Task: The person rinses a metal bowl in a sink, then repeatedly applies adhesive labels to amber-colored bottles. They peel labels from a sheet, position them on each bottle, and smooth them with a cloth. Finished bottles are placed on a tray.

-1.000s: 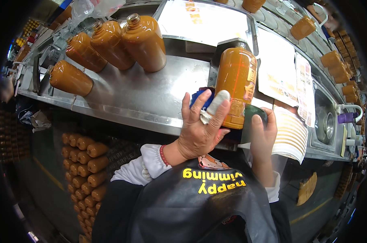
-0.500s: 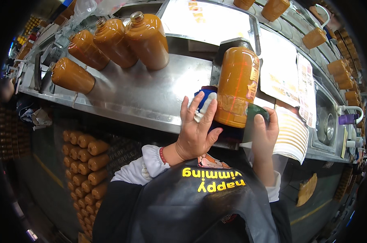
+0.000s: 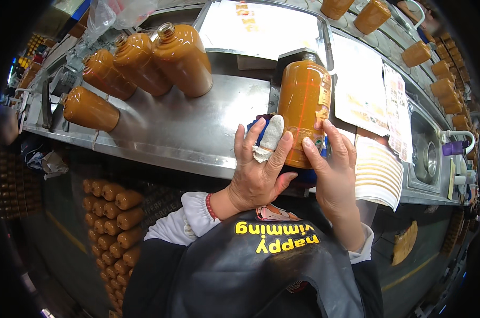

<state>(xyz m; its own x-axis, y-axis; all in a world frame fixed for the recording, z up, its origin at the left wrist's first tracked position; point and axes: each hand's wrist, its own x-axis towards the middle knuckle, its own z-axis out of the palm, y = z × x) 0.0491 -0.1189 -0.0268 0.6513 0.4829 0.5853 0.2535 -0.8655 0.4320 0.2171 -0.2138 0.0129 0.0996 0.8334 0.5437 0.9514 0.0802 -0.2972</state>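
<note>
An orange-brown glossy bottle (image 3: 303, 95) lies on its side in front of me, its neck at a dark holder (image 3: 283, 66). Red guide lines of light cross it, and colored decoration runs along its right side. My left hand (image 3: 258, 172) has its fingers spread at the bottle's lower left edge, with a white cloth finger cover (image 3: 272, 133) on one finger. Blue cloth (image 3: 256, 127) shows behind those fingers. On the bottle's lower right, my right hand (image 3: 335, 172) rests with thumb and fingers stretched out, near a small green patch of decoration (image 3: 318, 142).
Several similar bottles (image 3: 181, 61) stand at the left of the steel bench (image 3: 229, 106). Sheets of decals (image 3: 359, 85) and a pile of white curved sheets (image 3: 378, 172) lie to the right, near a sink (image 3: 425, 159). Stacked bottles (image 3: 112, 222) fill the floor at lower left.
My right hand has moved left onto the bottle's lower side. The translucent green piece it held is no longer seen in its fingers. My left hand has hardly moved.
</note>
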